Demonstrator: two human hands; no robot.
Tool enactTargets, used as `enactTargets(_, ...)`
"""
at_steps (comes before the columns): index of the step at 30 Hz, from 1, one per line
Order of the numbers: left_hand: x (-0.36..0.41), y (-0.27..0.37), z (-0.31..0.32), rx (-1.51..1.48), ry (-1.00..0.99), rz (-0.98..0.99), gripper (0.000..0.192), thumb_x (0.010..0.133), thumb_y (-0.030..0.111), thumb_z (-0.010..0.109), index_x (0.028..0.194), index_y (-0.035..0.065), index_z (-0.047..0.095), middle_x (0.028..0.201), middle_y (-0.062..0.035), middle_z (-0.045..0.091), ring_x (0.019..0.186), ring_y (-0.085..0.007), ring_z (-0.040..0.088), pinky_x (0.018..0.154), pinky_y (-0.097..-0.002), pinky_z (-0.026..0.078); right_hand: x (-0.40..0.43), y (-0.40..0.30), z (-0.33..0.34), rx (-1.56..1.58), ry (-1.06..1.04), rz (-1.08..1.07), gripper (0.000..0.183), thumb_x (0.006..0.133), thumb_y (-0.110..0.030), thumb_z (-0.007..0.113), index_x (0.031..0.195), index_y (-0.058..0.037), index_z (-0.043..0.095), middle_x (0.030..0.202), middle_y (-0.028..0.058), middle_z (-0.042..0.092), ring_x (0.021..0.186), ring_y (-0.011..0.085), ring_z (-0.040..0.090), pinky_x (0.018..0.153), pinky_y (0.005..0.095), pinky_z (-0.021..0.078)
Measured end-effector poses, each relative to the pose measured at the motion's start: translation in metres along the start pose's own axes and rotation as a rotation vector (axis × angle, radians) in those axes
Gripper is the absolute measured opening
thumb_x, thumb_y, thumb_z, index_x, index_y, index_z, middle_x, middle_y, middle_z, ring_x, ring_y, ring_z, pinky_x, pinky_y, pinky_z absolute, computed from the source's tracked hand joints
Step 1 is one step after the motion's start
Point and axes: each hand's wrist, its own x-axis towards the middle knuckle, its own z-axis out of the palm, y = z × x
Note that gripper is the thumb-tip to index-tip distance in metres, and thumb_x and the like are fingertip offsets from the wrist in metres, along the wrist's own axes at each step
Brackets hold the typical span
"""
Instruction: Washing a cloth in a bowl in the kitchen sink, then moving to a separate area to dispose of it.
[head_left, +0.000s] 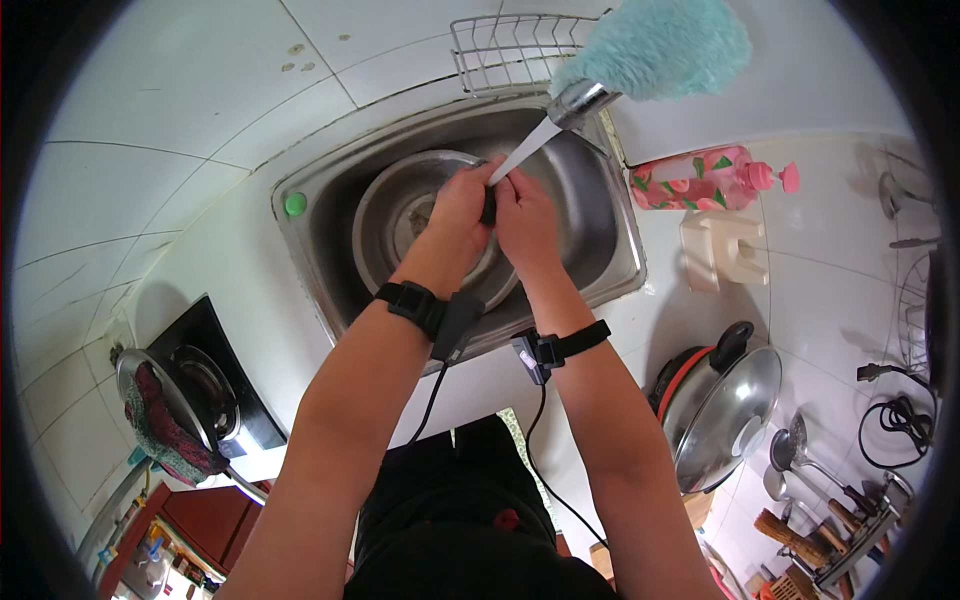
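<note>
Over the sink, my left hand and my right hand are close together under a stream of water from the metal faucet. Between them is a small dark object, mostly covered by the fingers; its kind cannot be told. My left hand grips it, while the right hand's fingers rest against its other side. Below the hands a round metal basin stands in the stainless steel sink. Something small and brownish lies at the basin's bottom, partly hidden by my left wrist.
A fluffy turquoise cover hangs over the faucet. Behind the sink stands a wire rack. To the right are a pink pump bottle, a cream plastic holder and a lidded pan. A stove is at the left.
</note>
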Motion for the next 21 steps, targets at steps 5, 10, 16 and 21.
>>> enactTargets(5,0.004,-0.006,0.001,0.097,0.182,0.149,0.033,0.111,0.035,0.059,0.106,0.0036,0.065,0.095,-0.0099,0.069,0.077,-0.0236,0.067,0.066,-0.0360,0.057,0.000,0.003,0.005,-0.036,-0.069,0.033,0.038,0.103,-0.019,0.062,0.140,-0.0119,0.069,0.127,0.0169,0.066,0.112,0.0316,0.069,0.096,0.0386,0.0551)
enactTargets(10,-0.003,0.012,-0.005,0.040,0.108,-0.028,0.032,0.111,0.035,0.060,0.103,0.0047,0.066,0.090,-0.0074,0.068,0.071,-0.0208,0.064,0.056,-0.0375,0.049,-0.003,0.002,-0.001,0.259,-0.202,0.216,0.041,0.103,-0.020,0.063,0.142,-0.0090,0.067,0.119,0.0135,0.067,0.094,0.0191,0.072,0.089,0.0360,0.0567)
enactTargets(16,-0.004,0.005,0.005,0.099,0.042,0.025,0.029,0.106,0.033,0.064,0.102,0.0052,0.069,0.082,-0.0061,0.064,0.062,-0.0205,0.058,0.049,-0.0363,0.042,-0.002,-0.005,-0.004,0.282,-0.067,0.345,0.041,0.105,-0.025,0.060,0.141,-0.0066,0.066,0.111,0.0169,0.072,0.093,0.0206,0.072,0.087,0.0365,0.0571)
enactTargets(21,-0.008,-0.001,0.011,0.175,0.147,0.142,0.035,0.107,0.039,0.061,0.100,0.0052,0.068,0.083,-0.0067,0.065,0.063,-0.0206,0.059,0.051,-0.0362,0.042,0.000,-0.001,-0.005,0.060,-0.101,0.112,0.045,0.107,-0.028,0.057,0.145,-0.0060,0.064,0.119,0.0226,0.071,0.108,0.0343,0.071,0.096,0.0417,0.0547)
